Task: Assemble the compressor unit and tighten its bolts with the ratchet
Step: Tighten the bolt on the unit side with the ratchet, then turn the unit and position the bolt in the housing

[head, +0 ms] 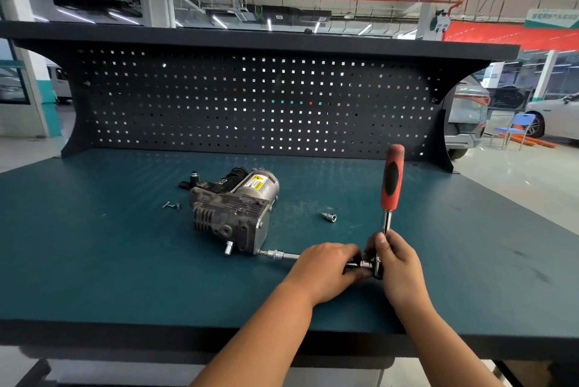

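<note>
The compressor unit (pixel 232 208) lies on its side left of centre on the teal workbench (pixel 125 277), its finned head toward the camera. At its lower right corner a bit meets the housing, carried on a long extension bar (pixel 282 255) that runs level with the bench to the ratchet (pixel 391 179), whose orange handle stands nearly upright. The left hand (pixel 326 264) curls its fingers over the bar beside the ratchet head, pinching it steady; the right hand (pixel 396 264) wraps the steel shank below the grip, thumb laid along it. A short socket (pixel 228 248) sits at the unit's front, a loose socket (pixel 329 216) lies to the right, and two small screws (pixel 171 205) lie to the left. Risks, as I judge them: nothing clamps the unit, so a hard swing could slide or roll it; a long bar held low on the shank may tilt and cam out of the bolt, rounding it
</note>
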Action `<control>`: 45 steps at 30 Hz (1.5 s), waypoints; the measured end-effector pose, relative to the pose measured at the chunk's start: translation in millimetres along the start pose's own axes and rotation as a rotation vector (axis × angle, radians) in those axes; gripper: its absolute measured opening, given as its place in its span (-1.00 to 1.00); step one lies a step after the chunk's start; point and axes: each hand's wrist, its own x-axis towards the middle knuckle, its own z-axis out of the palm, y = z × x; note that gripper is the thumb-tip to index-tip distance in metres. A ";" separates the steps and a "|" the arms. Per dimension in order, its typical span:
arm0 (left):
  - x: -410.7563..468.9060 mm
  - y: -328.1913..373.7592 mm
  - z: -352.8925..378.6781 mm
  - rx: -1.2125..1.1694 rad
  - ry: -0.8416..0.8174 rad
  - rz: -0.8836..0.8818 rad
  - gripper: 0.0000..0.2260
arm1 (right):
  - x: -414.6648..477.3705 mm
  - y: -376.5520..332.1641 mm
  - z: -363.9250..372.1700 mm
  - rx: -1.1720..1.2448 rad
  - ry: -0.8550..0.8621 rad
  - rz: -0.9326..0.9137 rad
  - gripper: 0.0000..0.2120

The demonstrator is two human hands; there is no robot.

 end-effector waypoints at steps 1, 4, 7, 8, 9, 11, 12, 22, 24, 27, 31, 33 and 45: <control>0.4 0.3 0.1 0.008 -0.005 0.001 -0.72 | 0.2 -0.2 -0.4 0.001 0.004 0.011 -0.72; 0.6 -1.2 0.1 0.055 -0.030 -0.008 -0.67 | 0.8 0.4 -0.1 -0.042 0.007 0.032 -0.68; -0.2 -1.9 -0.4 0.073 -0.042 -0.009 -0.66 | 1.1 1.4 0.9 -0.095 0.030 0.035 -0.65; -0.5 -1.4 -0.7 0.067 -0.040 -0.005 -0.67 | 1.2 1.7 0.8 -0.105 0.039 0.032 -0.65; -0.7 -1.0 -1.0 0.062 -0.042 -0.001 -0.68 | 1.1 1.8 0.6 -0.112 0.048 0.029 -0.65; -1.0 -0.5 -1.3 0.064 -0.055 0.009 -0.69 | 0.5 1.5 0.6 -0.112 0.062 0.027 -0.64; -1.1 -0.2 -1.5 0.070 -0.062 0.017 -0.69 | 0.0 1.4 0.8 -0.110 0.069 0.027 -0.64; -1.7 4.7 -5.6 0.111 -0.030 0.008 -0.66 | -0.4 -1.4 3.8 -0.089 0.074 0.077 -0.65; -3.7 2.9 -13.4 0.167 0.217 0.105 -0.68 | -0.1 -0.3 2.3 -0.072 0.057 0.080 -0.65; -12.4 -23.1 -40.3 0.304 0.715 0.030 -0.67 | 1.3 2.2 0.6 -0.091 0.046 0.071 -0.64; -39.4 -85.7 -81.1 0.375 0.287 -0.479 -0.45 | 6.2 6.7 3.0 -0.113 0.045 0.067 -0.62; -45.2 -101.5 -86.1 0.353 0.192 -0.489 -0.45 | 9.7 8.9 -0.5 -0.078 0.089 0.091 -0.62; -46.5 -100.6 -87.8 0.332 0.171 -0.475 -0.42 | 14.1 13.9 -11.0 0.023 0.171 0.161 -0.65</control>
